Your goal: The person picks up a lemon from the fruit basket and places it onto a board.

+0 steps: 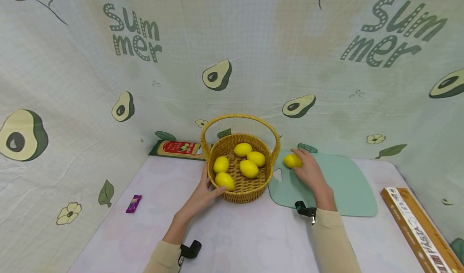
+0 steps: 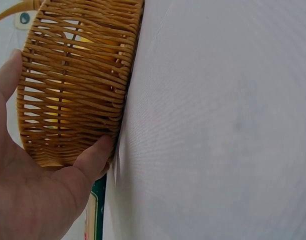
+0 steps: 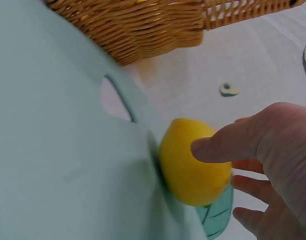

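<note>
My left hand holds the near left side of a wicker basket with a tall arched handle, thumb at the rim. In the left wrist view its fingers spread against the woven wall. Several yellow lemons lie inside the basket. Over the light green cutting board, my right hand holds another lemon close to the board's far left part. The right wrist view shows the thumb across this lemon and the fingers on its other side, partly hidden.
A green and red pasta packet lies behind the basket on the left. A small purple wrapped snack sits on the table's left side. Along the right edge lies a long brown PASTA box. Printed cloth walls stand behind and at both sides.
</note>
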A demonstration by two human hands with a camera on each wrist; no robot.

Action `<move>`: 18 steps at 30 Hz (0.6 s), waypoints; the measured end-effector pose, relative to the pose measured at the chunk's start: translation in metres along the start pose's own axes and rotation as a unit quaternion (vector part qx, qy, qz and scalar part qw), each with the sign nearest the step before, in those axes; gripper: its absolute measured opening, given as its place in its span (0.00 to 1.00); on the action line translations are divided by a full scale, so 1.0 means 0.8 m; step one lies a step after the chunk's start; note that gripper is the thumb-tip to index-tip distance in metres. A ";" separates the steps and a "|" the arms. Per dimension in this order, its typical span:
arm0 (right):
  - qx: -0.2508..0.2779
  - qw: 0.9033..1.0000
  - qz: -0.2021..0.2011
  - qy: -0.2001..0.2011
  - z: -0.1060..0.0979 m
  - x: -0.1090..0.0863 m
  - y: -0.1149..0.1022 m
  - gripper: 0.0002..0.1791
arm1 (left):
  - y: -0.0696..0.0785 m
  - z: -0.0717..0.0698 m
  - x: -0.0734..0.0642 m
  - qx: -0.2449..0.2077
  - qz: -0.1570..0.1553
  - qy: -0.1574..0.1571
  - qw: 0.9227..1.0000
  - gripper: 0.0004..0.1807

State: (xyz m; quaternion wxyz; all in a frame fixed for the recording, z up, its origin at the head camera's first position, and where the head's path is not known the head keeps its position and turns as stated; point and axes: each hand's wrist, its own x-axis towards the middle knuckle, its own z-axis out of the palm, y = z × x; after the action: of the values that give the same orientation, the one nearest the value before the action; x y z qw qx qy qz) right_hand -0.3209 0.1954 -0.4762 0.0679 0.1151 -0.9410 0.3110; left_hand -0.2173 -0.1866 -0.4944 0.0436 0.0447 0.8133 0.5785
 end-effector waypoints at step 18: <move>0.019 0.999 -0.015 -0.038 -0.069 -0.026 -0.068 0.37 | 0.042 -0.007 -0.016 -0.008 -0.029 -0.031 0.999 0.61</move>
State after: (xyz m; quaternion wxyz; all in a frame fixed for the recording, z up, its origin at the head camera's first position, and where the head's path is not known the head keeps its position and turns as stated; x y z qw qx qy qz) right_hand -0.2838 0.1896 -0.4053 0.0346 0.1424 -0.9349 0.3234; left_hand -0.2044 -0.1828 -0.4606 0.0860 0.0381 0.8079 0.5817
